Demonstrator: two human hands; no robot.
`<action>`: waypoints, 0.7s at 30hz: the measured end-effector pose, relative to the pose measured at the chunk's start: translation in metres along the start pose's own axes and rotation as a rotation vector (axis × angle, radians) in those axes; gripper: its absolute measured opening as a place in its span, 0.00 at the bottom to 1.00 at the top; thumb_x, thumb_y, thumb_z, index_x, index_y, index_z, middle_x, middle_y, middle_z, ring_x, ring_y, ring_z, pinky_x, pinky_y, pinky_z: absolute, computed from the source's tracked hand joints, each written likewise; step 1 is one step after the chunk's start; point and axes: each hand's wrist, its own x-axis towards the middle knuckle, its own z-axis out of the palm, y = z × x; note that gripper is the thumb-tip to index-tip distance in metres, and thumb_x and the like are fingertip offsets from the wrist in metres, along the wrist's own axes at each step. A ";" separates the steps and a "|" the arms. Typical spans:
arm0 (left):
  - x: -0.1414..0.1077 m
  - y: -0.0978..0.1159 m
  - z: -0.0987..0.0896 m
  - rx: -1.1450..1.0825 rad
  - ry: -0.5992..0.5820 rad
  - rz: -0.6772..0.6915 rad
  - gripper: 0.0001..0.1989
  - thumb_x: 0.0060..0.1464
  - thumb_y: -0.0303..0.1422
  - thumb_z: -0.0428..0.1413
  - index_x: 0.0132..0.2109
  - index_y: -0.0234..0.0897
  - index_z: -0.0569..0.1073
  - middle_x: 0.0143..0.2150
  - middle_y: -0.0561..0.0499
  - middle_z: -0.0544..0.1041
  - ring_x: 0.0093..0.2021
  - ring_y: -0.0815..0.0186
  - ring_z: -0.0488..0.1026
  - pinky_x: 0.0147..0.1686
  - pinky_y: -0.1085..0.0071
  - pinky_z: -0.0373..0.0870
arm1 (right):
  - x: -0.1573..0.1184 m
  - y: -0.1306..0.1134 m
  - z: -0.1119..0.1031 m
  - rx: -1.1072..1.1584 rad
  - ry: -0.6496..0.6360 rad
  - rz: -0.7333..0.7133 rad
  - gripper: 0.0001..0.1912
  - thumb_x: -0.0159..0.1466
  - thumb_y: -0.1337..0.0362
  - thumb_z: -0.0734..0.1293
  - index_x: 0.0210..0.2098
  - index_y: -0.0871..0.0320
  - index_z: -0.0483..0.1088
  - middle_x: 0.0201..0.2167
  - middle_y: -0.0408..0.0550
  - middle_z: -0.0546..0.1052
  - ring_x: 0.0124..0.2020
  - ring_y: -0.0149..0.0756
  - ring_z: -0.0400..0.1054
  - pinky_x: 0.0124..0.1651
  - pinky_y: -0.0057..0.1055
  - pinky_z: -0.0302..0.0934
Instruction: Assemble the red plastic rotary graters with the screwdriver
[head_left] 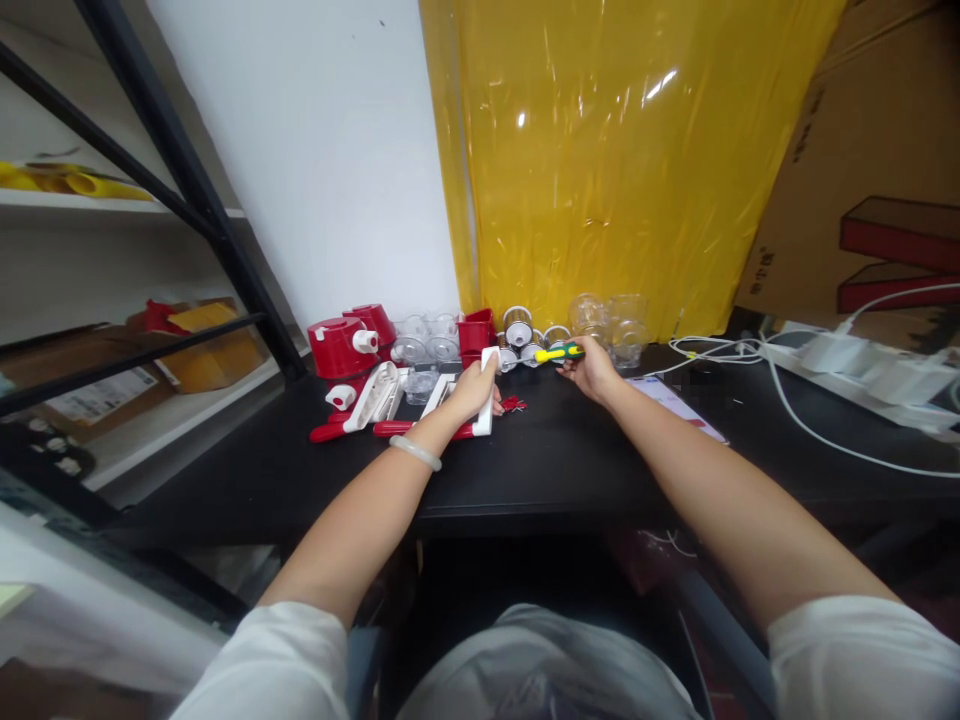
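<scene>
Single head-worn view, facing forward and down, above both hands (472, 390) (592, 370)

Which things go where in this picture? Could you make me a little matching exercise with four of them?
Things:
1. Screwdriver
2. White piece
3. Bracelet
4. Plastic sheet

Places:
A. Around the left arm
B. Upright behind the table
C. In the right hand
D. In the left hand

Right pairs: 1-C, 2-D, 3-A, 4-B.
</scene>
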 end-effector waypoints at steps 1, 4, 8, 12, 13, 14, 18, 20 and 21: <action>0.000 0.000 0.000 -0.003 0.000 0.000 0.23 0.71 0.52 0.44 0.50 0.36 0.68 0.19 0.56 0.69 0.17 0.64 0.72 0.23 0.70 0.72 | 0.001 0.000 0.000 -0.007 -0.001 0.000 0.08 0.65 0.59 0.62 0.31 0.53 0.62 0.17 0.35 0.63 0.16 0.26 0.57 0.25 0.25 0.65; 0.000 0.000 0.000 -0.010 0.000 0.005 0.23 0.70 0.53 0.45 0.50 0.36 0.68 0.19 0.56 0.69 0.18 0.64 0.73 0.23 0.70 0.72 | 0.003 0.002 -0.003 -0.112 0.023 -0.068 0.16 0.66 0.49 0.65 0.31 0.52 0.62 0.15 0.34 0.61 0.14 0.26 0.55 0.23 0.27 0.64; 0.000 0.000 0.000 0.005 0.000 -0.005 0.23 0.70 0.52 0.45 0.49 0.35 0.67 0.19 0.56 0.69 0.17 0.64 0.73 0.23 0.70 0.72 | 0.003 0.006 -0.007 -0.229 0.025 -0.136 0.19 0.64 0.47 0.69 0.30 0.51 0.59 0.11 0.30 0.54 0.11 0.26 0.49 0.21 0.27 0.63; -0.001 0.000 0.000 0.011 -0.016 0.010 0.22 0.71 0.51 0.43 0.49 0.36 0.67 0.19 0.56 0.69 0.18 0.64 0.73 0.22 0.71 0.72 | 0.001 0.004 -0.003 -0.143 0.038 -0.090 0.11 0.66 0.58 0.66 0.31 0.52 0.60 0.12 0.31 0.55 0.13 0.25 0.50 0.23 0.25 0.64; -0.001 0.000 0.000 0.009 -0.020 0.015 0.22 0.72 0.51 0.43 0.49 0.36 0.67 0.19 0.56 0.69 0.18 0.64 0.73 0.22 0.71 0.72 | 0.001 0.004 -0.002 -0.105 0.039 -0.077 0.09 0.65 0.60 0.65 0.31 0.52 0.60 0.13 0.31 0.56 0.14 0.25 0.51 0.23 0.24 0.64; -0.001 0.000 0.000 0.009 -0.023 0.017 0.22 0.71 0.51 0.43 0.49 0.36 0.67 0.19 0.56 0.69 0.18 0.64 0.73 0.22 0.71 0.72 | 0.001 0.003 -0.001 -0.069 0.038 -0.063 0.07 0.65 0.62 0.64 0.31 0.52 0.60 0.14 0.32 0.57 0.14 0.25 0.52 0.24 0.24 0.64; -0.001 -0.001 0.000 0.007 -0.020 0.007 0.24 0.70 0.54 0.45 0.49 0.36 0.67 0.19 0.57 0.69 0.17 0.64 0.73 0.21 0.72 0.71 | 0.003 0.002 -0.001 -0.009 0.007 -0.033 0.07 0.63 0.60 0.64 0.31 0.53 0.61 0.16 0.34 0.61 0.16 0.26 0.55 0.26 0.25 0.65; 0.000 -0.001 0.000 0.001 -0.015 0.008 0.23 0.70 0.53 0.45 0.49 0.36 0.67 0.19 0.57 0.69 0.17 0.64 0.73 0.22 0.72 0.72 | 0.005 0.004 -0.004 -0.052 -0.011 -0.062 0.11 0.64 0.55 0.65 0.32 0.52 0.61 0.16 0.34 0.61 0.16 0.27 0.56 0.25 0.26 0.64; 0.000 -0.001 0.000 0.001 -0.010 0.009 0.23 0.70 0.53 0.45 0.49 0.36 0.67 0.19 0.57 0.69 0.17 0.64 0.73 0.22 0.71 0.72 | 0.006 0.005 -0.006 -0.088 -0.024 -0.087 0.13 0.65 0.52 0.65 0.32 0.52 0.61 0.15 0.34 0.60 0.15 0.27 0.54 0.24 0.26 0.64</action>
